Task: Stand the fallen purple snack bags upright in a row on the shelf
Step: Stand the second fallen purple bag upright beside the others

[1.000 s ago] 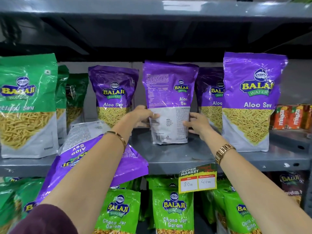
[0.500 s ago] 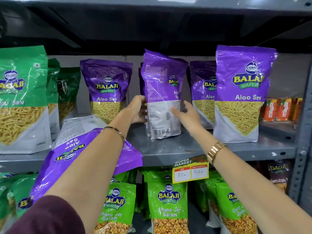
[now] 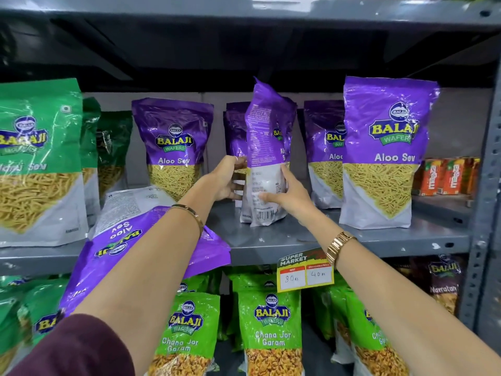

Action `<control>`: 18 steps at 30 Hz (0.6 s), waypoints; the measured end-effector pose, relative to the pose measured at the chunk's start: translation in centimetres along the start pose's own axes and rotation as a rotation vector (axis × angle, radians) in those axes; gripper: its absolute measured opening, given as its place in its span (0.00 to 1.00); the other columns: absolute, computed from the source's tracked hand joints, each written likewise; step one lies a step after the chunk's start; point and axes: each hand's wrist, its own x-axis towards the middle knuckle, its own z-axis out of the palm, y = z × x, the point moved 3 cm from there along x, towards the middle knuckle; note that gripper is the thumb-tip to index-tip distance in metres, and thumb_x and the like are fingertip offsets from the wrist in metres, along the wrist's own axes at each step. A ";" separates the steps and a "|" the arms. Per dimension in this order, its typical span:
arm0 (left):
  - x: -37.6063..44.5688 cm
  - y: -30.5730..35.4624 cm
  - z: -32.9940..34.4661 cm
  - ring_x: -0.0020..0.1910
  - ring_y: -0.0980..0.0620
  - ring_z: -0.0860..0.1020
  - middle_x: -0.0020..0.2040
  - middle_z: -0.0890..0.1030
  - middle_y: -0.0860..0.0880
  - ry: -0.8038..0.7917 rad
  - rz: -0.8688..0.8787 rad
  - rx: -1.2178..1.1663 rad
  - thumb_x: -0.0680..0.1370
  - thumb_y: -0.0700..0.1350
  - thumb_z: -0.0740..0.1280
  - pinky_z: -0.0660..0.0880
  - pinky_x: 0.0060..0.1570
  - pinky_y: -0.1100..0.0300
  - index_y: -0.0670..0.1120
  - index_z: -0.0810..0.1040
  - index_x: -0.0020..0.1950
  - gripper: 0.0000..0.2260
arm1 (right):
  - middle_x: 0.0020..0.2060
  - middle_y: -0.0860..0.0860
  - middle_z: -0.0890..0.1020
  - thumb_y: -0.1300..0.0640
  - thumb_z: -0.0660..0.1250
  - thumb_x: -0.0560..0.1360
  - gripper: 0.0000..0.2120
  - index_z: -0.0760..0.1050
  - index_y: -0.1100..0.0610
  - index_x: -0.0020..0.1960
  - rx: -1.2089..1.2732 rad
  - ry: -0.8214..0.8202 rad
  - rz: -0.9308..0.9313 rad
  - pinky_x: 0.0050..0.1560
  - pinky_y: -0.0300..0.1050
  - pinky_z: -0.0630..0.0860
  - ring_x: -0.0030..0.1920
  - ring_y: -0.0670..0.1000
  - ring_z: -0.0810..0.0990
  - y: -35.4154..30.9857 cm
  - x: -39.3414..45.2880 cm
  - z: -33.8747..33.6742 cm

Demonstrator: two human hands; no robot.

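A purple Aloo Sev bag (image 3: 267, 147) stands upright at mid-shelf, turned edge-on with its back label toward me. My left hand (image 3: 226, 180) grips its left side and my right hand (image 3: 288, 194) presses on its front and right side. Another purple bag (image 3: 135, 240) lies fallen, upside down, over the shelf's front edge under my left forearm. Upright purple bags stand at the left (image 3: 173, 147), at the right front (image 3: 385, 153) and behind (image 3: 325, 156); one more (image 3: 234, 131) is partly hidden behind the held bag.
Green snack bags (image 3: 35, 164) stand at the shelf's left end, and more green bags (image 3: 271, 329) fill the shelf below. Orange drink cartons (image 3: 447, 176) sit at the far right. A yellow price tag (image 3: 305, 272) hangs on the grey shelf edge (image 3: 379, 242).
The held bag has been rotated from facing me to nearly edge-on. My right hand slid from its right edge onto its front. The view shifted slightly.
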 end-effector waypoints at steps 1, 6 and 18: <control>-0.2 0.1 0.1 0.37 0.47 0.77 0.37 0.79 0.48 -0.008 -0.007 0.017 0.75 0.50 0.56 0.76 0.39 0.52 0.49 0.76 0.37 0.13 | 0.70 0.49 0.69 0.54 0.77 0.62 0.47 0.55 0.51 0.74 0.032 -0.025 -0.008 0.64 0.43 0.67 0.67 0.50 0.69 -0.1 0.0 -0.2; -1.6 1.0 0.2 0.41 0.44 0.79 0.41 0.78 0.47 -0.053 -0.026 0.081 0.74 0.46 0.58 0.78 0.36 0.53 0.48 0.77 0.40 0.09 | 0.59 0.46 0.77 0.66 0.72 0.67 0.36 0.63 0.51 0.70 0.197 -0.236 -0.058 0.43 0.29 0.74 0.54 0.42 0.77 -0.9 -0.3 -1.1; -0.2 0.8 -1.1 0.50 0.50 0.75 0.54 0.77 0.49 0.147 0.023 0.172 0.76 0.45 0.58 0.75 0.32 0.60 0.45 0.78 0.54 0.13 | 0.59 0.48 0.79 0.39 0.64 0.68 0.29 0.66 0.51 0.65 0.383 -0.210 0.080 0.59 0.53 0.71 0.57 0.52 0.76 -0.7 0.0 -2.4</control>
